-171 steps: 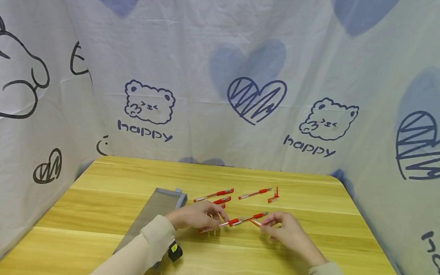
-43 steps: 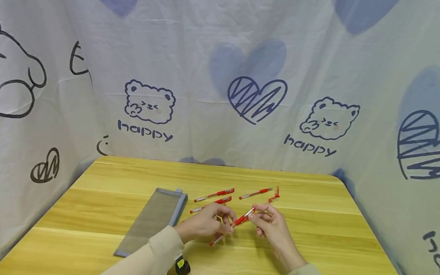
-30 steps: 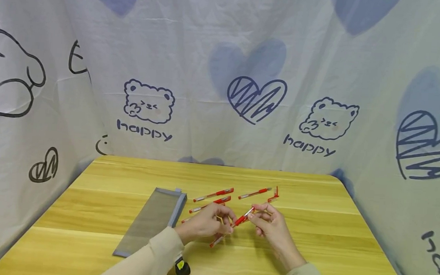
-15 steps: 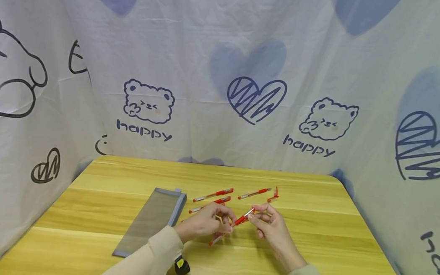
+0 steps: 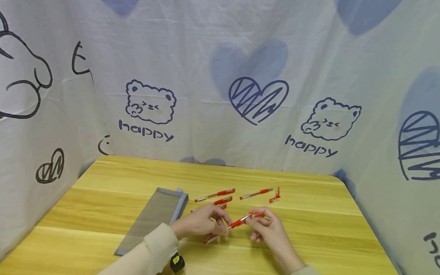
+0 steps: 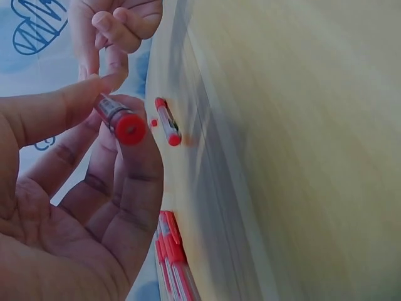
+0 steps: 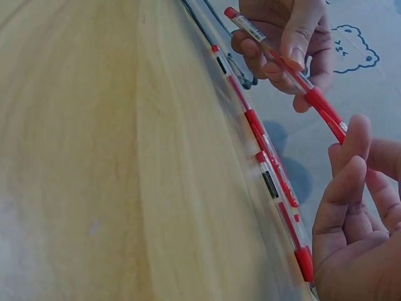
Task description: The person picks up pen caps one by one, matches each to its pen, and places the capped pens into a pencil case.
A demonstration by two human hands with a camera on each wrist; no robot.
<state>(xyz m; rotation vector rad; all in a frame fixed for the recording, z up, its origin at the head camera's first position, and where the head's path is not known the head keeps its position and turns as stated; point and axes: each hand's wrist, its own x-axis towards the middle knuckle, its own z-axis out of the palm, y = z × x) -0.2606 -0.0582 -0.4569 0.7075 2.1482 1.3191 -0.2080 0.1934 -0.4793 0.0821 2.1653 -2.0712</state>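
Between my two hands slants a clear-barrelled gel pen with a red grip (image 5: 238,222). My left hand (image 5: 204,222) pinches its barrel between thumb and fingers, and the red end plug (image 6: 130,129) points toward the left wrist camera. At the pen's front end, my right hand (image 5: 269,229) pinches with thumb and fingertips; these hide the tip in the right wrist view. A thin red piece (image 5: 259,215), looking like a cap clip, shows at the right fingertips in the head view. How far any cap sits over the tip cannot be told.
Several capped red pens (image 5: 216,195) lie beyond my left hand. Farther right lie an uncapped pen (image 5: 256,193) and a loose red cap (image 5: 275,198). A grey mesh zip pouch (image 5: 148,221) lies flat at the left of the wooden table (image 5: 335,237).
Since several seconds ago, my right hand has moved left to the pen's front end. In the last half second, both hands shift slightly and the pen tilts flatter; the thin red piece becomes visible.
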